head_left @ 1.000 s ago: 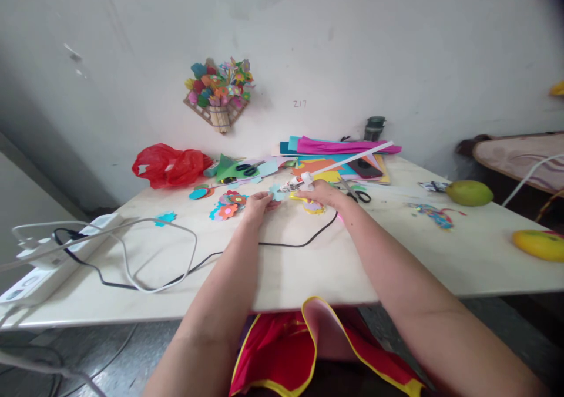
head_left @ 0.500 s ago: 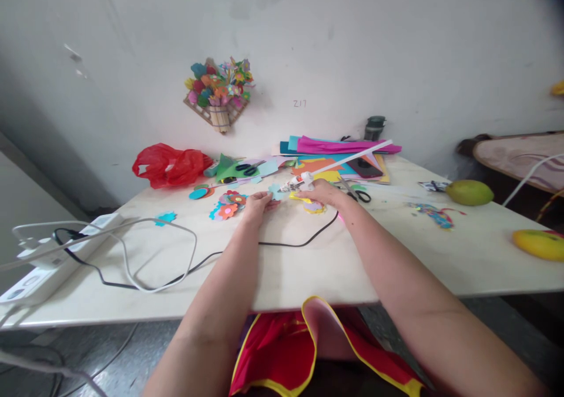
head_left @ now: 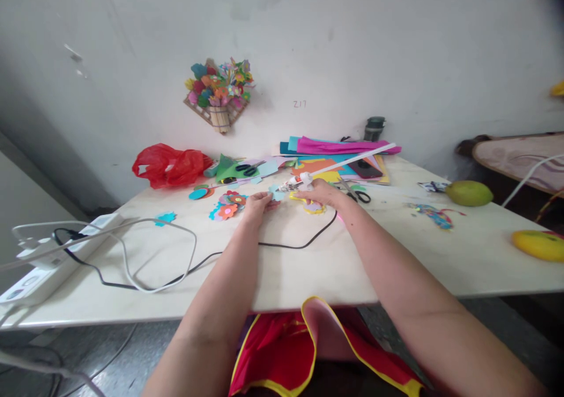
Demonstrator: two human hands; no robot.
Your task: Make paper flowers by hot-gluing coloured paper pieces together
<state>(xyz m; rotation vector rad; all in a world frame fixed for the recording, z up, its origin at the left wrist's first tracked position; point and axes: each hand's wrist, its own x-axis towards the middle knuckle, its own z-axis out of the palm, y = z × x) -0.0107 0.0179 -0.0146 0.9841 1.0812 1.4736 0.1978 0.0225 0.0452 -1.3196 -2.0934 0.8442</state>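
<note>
A hot glue gun (head_left: 302, 180) is in my right hand (head_left: 325, 193), fingers wrapped round its handle. A long white glue stick (head_left: 355, 158) juts from its back, up to the right. The nozzle is at a light blue paper flower (head_left: 277, 191); whether it touches is too small to tell. My left hand (head_left: 259, 203) pinches the flower's left side. Left of that hand lies a cluster of colourful paper flowers (head_left: 228, 207). Yellow and lilac paper pieces (head_left: 314, 208) lie under my right hand. Black-handled scissors (head_left: 360, 196) rest just right of it.
A black cord (head_left: 286, 245) crosses the table below my hands towards a white power strip (head_left: 66, 262). A red plastic bag (head_left: 171, 165) and coloured sheets (head_left: 343, 145) are along the back. A green mango (head_left: 469, 192) and a yellow one (head_left: 535, 244) lie at right.
The glue gun has tilted slightly, its nozzle dipping towards the blue flower and the glue stick's far end shifting a little right. My left hand has stayed nearly still.
</note>
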